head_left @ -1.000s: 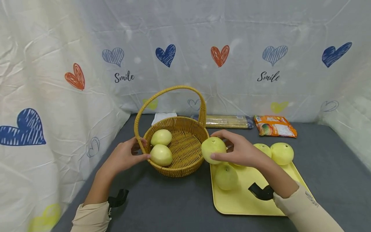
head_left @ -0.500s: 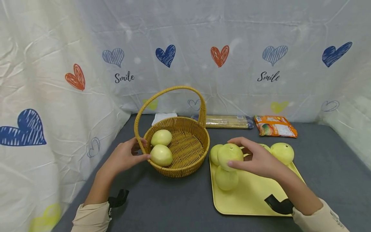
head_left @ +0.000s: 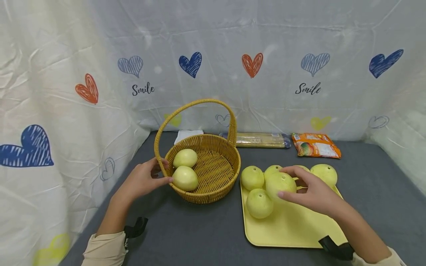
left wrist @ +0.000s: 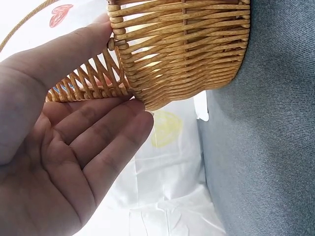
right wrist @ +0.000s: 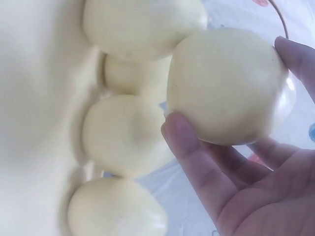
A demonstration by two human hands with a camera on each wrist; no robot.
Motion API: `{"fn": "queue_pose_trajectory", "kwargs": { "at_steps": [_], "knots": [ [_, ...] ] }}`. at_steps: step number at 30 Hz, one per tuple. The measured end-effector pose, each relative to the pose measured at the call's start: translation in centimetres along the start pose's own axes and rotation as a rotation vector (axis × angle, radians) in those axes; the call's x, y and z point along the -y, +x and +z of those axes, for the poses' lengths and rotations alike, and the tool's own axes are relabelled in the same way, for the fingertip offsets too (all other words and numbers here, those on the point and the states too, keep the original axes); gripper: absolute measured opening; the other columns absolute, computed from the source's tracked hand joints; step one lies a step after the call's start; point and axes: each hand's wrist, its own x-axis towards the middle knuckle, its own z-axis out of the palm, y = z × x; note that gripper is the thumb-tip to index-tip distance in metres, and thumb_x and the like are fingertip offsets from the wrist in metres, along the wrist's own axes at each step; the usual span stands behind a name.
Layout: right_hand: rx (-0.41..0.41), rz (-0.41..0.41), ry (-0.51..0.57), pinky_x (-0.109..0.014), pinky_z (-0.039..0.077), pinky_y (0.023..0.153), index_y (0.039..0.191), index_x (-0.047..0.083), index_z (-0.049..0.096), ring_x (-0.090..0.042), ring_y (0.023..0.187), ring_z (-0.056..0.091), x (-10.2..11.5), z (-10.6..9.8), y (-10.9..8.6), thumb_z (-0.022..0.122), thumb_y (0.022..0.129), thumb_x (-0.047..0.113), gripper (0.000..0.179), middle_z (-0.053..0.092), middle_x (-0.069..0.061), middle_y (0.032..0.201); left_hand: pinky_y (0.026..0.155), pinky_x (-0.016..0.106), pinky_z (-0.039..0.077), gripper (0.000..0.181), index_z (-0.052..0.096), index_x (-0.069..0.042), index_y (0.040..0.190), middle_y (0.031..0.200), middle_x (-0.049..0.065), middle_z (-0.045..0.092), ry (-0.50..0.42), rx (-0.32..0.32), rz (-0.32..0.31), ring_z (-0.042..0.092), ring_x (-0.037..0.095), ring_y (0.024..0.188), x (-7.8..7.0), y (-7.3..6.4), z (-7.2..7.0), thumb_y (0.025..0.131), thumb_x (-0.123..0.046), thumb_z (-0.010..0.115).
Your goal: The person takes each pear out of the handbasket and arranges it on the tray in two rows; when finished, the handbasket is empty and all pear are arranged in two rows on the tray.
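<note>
My left hand (head_left: 143, 179) holds the wicker basket (left wrist: 187, 54) where the handle (head_left: 191, 104) meets the rim, thumb on one side and fingers on the other. Two pale yellow-green round fruits, one behind (head_left: 185, 157) and one in front (head_left: 185, 178), lie at the basket's left side. Over the yellow tray (head_left: 283, 234), my right hand (head_left: 314, 192) grips another such fruit (right wrist: 226, 86) between thumb and fingertips. Several more sit along the tray's left and back, among them a front one (head_left: 259, 203) and a back-right one (head_left: 324, 174); the held fruit and hand partly hide others.
Behind the basket and tray lie a white packet (head_left: 188, 135), a long clear-wrapped bundle (head_left: 261, 140) and an orange snack bag (head_left: 316, 145). A heart-print cloth (head_left: 219, 88) hangs at the back and sides of the dark grey tabletop (head_left: 193, 232).
The right hand has moved right and toward me with its fruit, from beside the basket's rim to over the tray. The left hand and basket have stayed in place.
</note>
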Motion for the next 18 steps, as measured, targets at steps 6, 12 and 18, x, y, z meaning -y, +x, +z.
{"fn": "queue_pose_trajectory", "kwargs": {
  "at_steps": [6, 12, 18],
  "knots": [
    [0.009, 0.067, 0.006, -0.032, 0.059, 0.076, 0.141, 0.001, 0.049, -0.028, 0.104, 0.064, -1.3, 0.1, -0.7, 0.077, 0.091, 0.021, 0.061, 0.051, -0.019, 0.137, 0.09, 0.049, 0.056, 0.053, 0.063, -0.003, 0.123, 0.117, 0.013, 0.068, 0.003, -0.004, 0.002, 0.066, 0.033, 0.11, 0.0, 0.0, -0.1, 0.085, -0.034, 0.083],
    [0.04, 0.146, 0.025, -0.036, 0.058, 0.077, 0.144, 0.0, 0.047, -0.037, 0.11, 0.061, -2.7, 0.4, -0.9, 0.076, 0.092, 0.023, 0.064, 0.045, -0.024, 0.142, 0.09, 0.049, 0.056, 0.055, 0.063, -0.003, 0.124, 0.119, 0.014, 0.068, -0.001, -0.002, 0.003, 0.066, 0.033, 0.111, -0.1, 0.0, -0.2, 0.085, -0.035, 0.083],
    [0.033, 0.16, 0.02, -0.038, 0.056, 0.077, 0.143, -0.001, 0.047, -0.04, 0.114, 0.057, -3.7, 0.8, -1.0, 0.076, 0.092, 0.024, 0.064, 0.047, -0.024, 0.142, 0.091, 0.049, 0.055, 0.054, 0.063, -0.003, 0.124, 0.119, 0.014, 0.067, -0.013, 0.002, -0.001, 0.065, 0.034, 0.112, 0.0, -0.1, 0.0, 0.085, -0.035, 0.083]
  ]
}}
